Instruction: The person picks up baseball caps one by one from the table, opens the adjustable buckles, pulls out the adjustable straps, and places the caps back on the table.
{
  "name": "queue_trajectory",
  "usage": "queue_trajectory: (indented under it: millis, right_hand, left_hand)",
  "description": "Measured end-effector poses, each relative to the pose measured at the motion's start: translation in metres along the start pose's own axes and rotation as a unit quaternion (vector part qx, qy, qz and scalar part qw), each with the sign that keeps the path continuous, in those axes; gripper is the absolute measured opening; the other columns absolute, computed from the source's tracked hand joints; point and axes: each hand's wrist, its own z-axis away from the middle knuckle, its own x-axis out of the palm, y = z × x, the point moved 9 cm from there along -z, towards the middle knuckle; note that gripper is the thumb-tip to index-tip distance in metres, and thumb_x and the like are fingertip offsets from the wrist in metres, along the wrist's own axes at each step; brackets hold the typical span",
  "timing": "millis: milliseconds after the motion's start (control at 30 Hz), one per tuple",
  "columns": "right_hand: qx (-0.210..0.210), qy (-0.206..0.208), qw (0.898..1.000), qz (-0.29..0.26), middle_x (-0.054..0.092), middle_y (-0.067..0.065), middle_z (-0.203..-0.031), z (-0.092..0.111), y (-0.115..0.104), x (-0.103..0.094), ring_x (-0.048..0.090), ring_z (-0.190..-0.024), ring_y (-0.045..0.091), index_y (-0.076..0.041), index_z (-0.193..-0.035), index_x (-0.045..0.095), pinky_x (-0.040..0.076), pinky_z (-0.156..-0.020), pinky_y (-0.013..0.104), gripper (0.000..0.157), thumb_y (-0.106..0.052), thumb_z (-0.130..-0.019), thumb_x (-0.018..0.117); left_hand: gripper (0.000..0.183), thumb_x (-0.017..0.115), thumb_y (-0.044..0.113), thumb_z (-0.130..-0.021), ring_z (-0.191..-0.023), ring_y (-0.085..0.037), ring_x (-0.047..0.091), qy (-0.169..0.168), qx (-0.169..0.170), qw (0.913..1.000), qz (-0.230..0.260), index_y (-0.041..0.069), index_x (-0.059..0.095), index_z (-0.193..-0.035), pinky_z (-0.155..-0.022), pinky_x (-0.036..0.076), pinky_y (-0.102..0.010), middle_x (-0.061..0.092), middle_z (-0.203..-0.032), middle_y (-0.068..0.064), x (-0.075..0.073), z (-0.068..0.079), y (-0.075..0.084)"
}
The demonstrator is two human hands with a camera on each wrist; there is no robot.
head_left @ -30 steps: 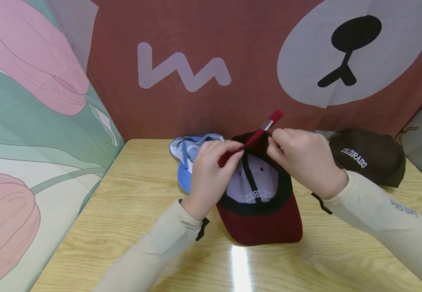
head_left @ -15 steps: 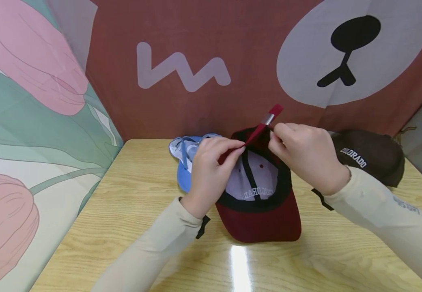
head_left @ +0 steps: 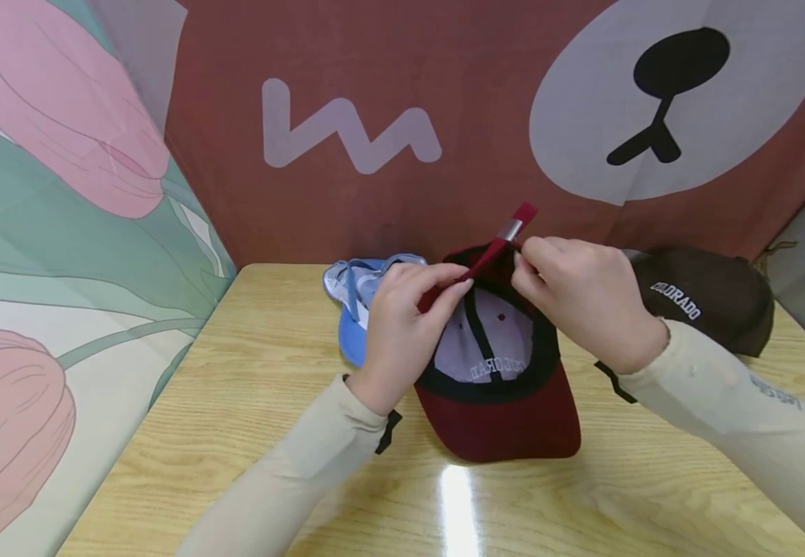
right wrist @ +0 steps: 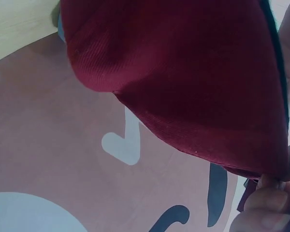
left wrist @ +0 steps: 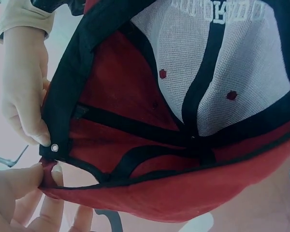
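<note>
A maroon baseball cap (head_left: 503,433) is held between both hands in the head view, brim toward me and its inside facing up. Pale mesh lining (left wrist: 183,48), black seam tape and a black sweatband line it. My left hand (head_left: 405,333) pinches the maroon back strap (head_left: 489,259) between thumb and index finger. A silver buckle (head_left: 511,229) sits on that strap, its free end pointing up. Fingers and thumb of my right hand (head_left: 584,298) grip the cap's back edge beside the buckle. In the right wrist view, the maroon outer cloth (right wrist: 183,87) covers much of the frame.
A blue cap (head_left: 352,336) with light straps lies behind my left hand. At the right back rests a dark brown cap (head_left: 705,302) with white COLORADO lettering. The wood-grain table (head_left: 235,402) ends at a printed cloth backdrop (head_left: 479,116).
The cap's back edge and strap have risen slightly, and my right hand has moved up a little with them. Both hands keep their grips.
</note>
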Motion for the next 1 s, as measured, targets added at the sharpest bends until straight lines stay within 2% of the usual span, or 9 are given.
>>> queue_trajectory:
  millis: [500, 667, 1000]
  right_hand:
    - [0.003, 0.012, 1.000, 0.000, 0.036, 0.003, -0.051, 0.0009, 0.0021, -0.0005, 0.030, -0.041, 0.016, -0.007, -0.065, 0.045, 0.027, -0.038, 0.029, 0.025, 0.001, -0.084, 0.059]
    - [0.009, 0.021, 1.000, 0.005, 0.033, 0.002, -0.050, 0.0011, 0.0052, -0.0023, 0.028, -0.041, 0.015, -0.009, -0.062, 0.041, 0.024, -0.039, 0.030, 0.028, 0.001, -0.085, 0.056]
    - [0.005, 0.021, 1.000, 0.001, 0.034, 0.002, -0.051, 0.0019, 0.0055, -0.0033, 0.029, -0.041, 0.015, -0.008, -0.063, 0.043, 0.024, -0.038, 0.029, 0.027, 0.001, -0.085, 0.057]
  left_hand:
    - [0.010, 0.074, 0.009, -0.086, -0.094, -0.022, 0.059, -0.015, 0.013, 0.9998, -0.008, 0.005, 0.076, -0.095, -0.086, 0.045, -0.032, 0.072, -0.093, -0.006, 0.0028, 0.0018, 0.0015]
    - [0.010, 0.075, 0.008, -0.085, -0.095, -0.023, 0.058, -0.011, 0.014, 0.9998, -0.010, 0.004, 0.076, -0.094, -0.086, 0.046, -0.032, 0.072, -0.093, -0.007, 0.0018, 0.0035, -0.0003]
    - [0.011, 0.075, 0.009, -0.085, -0.095, -0.022, 0.058, -0.010, 0.007, 0.9999, -0.003, 0.004, 0.076, -0.095, -0.084, 0.046, -0.032, 0.072, -0.094, -0.007, 0.0006, 0.0040, 0.0005]
